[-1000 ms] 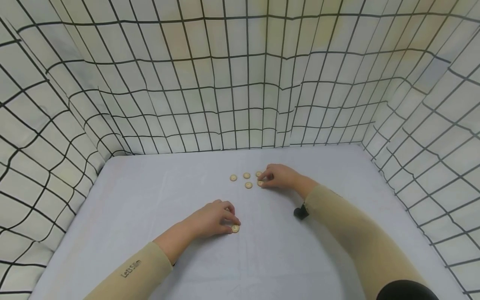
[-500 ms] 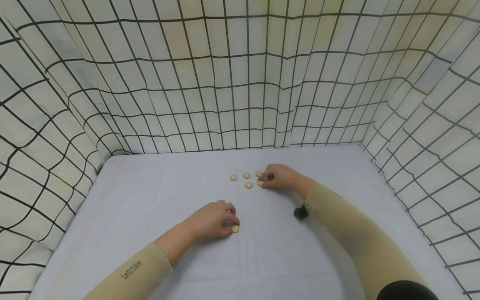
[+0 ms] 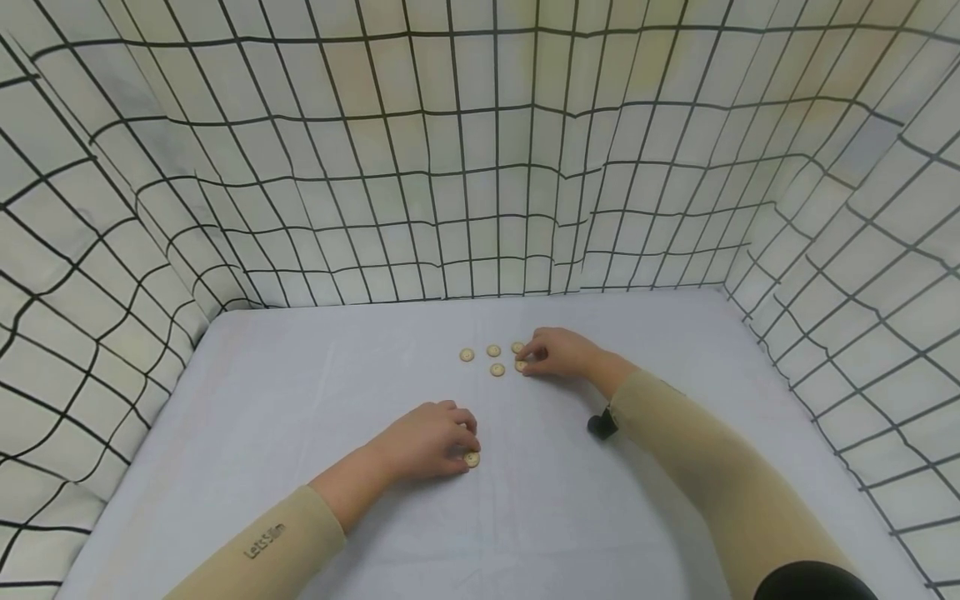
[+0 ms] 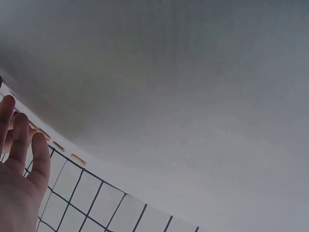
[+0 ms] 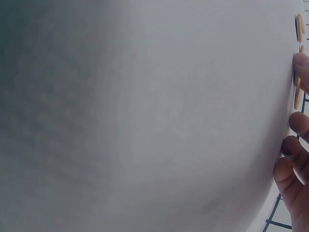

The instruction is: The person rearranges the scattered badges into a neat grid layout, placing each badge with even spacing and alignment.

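In the head view my left hand [image 3: 431, 440] is low over the white tabletop, its thumb and index finger pinching the edges of a round beige button [image 3: 471, 459]. Farther back on the right, my right hand [image 3: 561, 352] holds another button [image 3: 521, 366] by its right side between thumb and forefinger; that hand partly covers it. A third button [image 3: 517, 347] lies just behind, close to the fingertips. The left wrist view catches some fingers [image 4: 41, 159] of the left hand; the right wrist view has the right thumb [image 5: 301, 65] over a button's edge.
More beige buttons lie flat left of the right hand: a back one [image 3: 493, 351], a front one [image 3: 497, 370] and a left one [image 3: 467, 355]. White walls with a black grid [image 3: 495, 192] enclose the white table [image 3: 300, 392] at the back and both sides.
The left fingers flex slightly around the near button, which has shifted by a very small amount. The right hand and the other buttons stay where they were.
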### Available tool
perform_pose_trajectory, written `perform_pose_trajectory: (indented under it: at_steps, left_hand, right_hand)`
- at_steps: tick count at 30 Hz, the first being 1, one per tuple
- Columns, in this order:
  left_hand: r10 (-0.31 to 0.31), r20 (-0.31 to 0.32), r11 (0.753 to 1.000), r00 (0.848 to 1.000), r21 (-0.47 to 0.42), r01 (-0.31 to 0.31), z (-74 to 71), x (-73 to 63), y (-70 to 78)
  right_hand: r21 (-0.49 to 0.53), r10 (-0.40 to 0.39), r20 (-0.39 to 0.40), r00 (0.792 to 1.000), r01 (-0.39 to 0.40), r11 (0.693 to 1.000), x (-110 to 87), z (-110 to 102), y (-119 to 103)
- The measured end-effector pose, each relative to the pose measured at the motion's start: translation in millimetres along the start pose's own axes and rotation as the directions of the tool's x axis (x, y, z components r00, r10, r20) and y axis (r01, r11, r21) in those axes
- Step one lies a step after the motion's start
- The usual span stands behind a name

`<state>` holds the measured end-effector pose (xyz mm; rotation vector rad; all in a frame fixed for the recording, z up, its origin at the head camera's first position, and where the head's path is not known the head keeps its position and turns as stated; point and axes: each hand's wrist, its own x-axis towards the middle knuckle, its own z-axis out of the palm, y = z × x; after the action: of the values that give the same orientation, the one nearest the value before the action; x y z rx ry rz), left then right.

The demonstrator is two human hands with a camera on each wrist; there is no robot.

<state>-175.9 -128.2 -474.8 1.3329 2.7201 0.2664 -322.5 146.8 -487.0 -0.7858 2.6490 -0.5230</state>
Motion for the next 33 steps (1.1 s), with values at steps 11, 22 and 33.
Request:
perform_pose_trajectory:
  at_steps: [11, 22, 33]
  left_hand:
    - [-0.077, 0.01, 0.995, 0.997, -0.067, 0.078, 7.2, 3.3, -0.7]
    - [-0.154, -0.001, 0.98, 0.988, -0.131, 0.153, 7.0, 2.7, -3.4]
    - [-0.254, -0.023, 0.958, 0.967, -0.14, 0.249, -2.2, 0.2, -13.8]
  right_hand:
    - [-0.005, -0.008, 0.002, 1.0, 0.008, 1.0, 2.1, 1.3, 2.0]
    - [-0.001, 0.003, 0.002, 1.0, -0.003, 1.0, 1.5, 1.4, 1.6]
    - [-0.005, 0.004, 0.0, 1.0, -0.004, 1.0, 1.5, 1.4, 0.7]
